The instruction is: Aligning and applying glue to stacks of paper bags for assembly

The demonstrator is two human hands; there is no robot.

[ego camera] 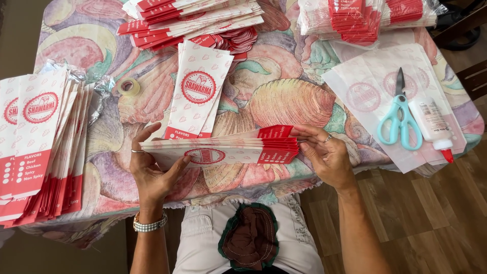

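Note:
A stack of flat red-and-white paper bags (223, 148) lies sideways between my two hands at the table's near edge. My left hand (152, 170) cups its white end from below, thumb on top. Holding the red end, my right hand (327, 155) has its fingertips on the bag edges. Both hands wear a ring, and the left wrist has a watch.
A floral tablecloth (284, 96) covers the table. More bag piles lie at left (38, 137), centre (199, 91), far top (193, 20) and top right (365, 15). Turquoise scissors (399, 119) and a glue bottle (432, 124) rest on white bags at right. A tape roll (129, 87) sits left of centre.

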